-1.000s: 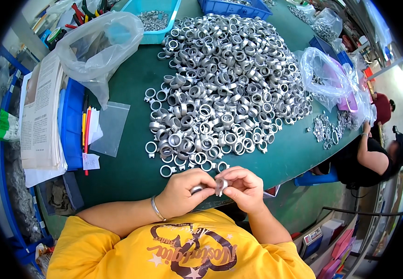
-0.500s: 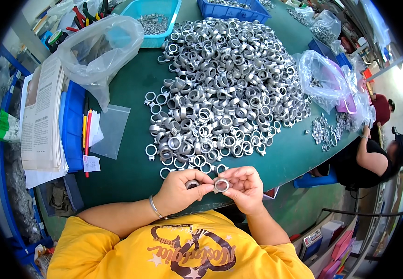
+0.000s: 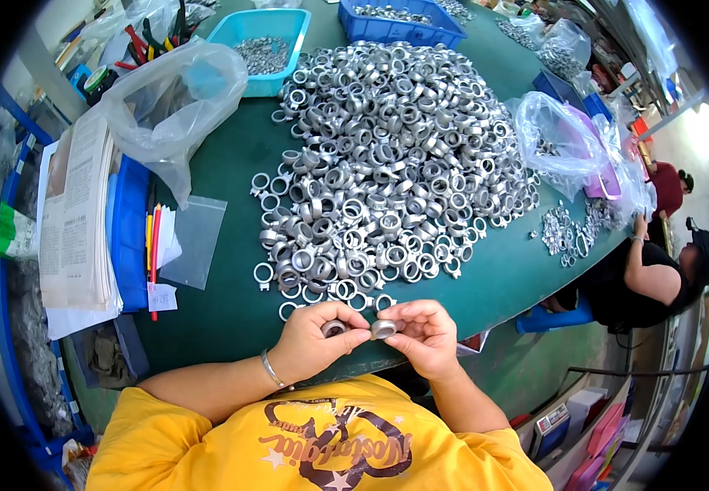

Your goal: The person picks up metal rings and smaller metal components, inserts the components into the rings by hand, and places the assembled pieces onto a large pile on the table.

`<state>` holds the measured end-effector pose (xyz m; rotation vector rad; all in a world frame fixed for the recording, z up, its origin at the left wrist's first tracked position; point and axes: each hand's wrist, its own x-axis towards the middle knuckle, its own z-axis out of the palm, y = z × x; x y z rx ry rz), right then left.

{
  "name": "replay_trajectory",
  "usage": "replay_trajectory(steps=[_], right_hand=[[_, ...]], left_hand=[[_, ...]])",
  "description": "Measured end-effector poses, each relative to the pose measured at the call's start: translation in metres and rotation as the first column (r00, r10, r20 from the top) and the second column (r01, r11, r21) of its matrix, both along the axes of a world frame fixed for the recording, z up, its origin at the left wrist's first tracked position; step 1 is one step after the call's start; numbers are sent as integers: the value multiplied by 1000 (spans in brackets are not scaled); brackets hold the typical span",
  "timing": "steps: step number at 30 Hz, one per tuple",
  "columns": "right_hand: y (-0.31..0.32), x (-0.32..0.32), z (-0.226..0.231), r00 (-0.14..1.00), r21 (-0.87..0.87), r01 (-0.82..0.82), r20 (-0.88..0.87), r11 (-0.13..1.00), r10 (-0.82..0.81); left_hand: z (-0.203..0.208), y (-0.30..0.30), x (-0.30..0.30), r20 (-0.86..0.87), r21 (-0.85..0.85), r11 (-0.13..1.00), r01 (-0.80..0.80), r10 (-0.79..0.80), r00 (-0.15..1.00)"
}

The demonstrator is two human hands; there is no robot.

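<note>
I see the left hand (image 3: pixel 315 342) and right hand (image 3: pixel 426 335) each pinching a small silver metal ring (image 3: pixel 334 329) (image 3: pixel 383 329) in closed fingers at the green worktop (image 3: pixel 231 303) edge, near the heaped rings (image 3: pixel 387 172) within reach.

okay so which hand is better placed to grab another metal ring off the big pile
Probably the left hand. It holds a small metal ring directly below the pile's near edge, where loose rings lie closest. The right hand holds another ring slightly farther off.
</note>
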<state>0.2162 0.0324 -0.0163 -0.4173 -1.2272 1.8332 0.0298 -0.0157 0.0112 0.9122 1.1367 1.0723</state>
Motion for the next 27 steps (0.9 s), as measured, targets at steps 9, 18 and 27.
replay_trajectory(steps=[9,18,27], right_hand=[[52,12,39,651,434,75,661,898,-373],[243,105,93,517,-9,852,177,524,-838],[51,10,46,625,544,-203,712,814,-320]], left_hand=[[-8,-2,-2,42,-84,996,-36,39,998],[-7,0,0,83,-68,994,-83,88,993],[-6,0,-3,176,-83,994,-70,84,981]])
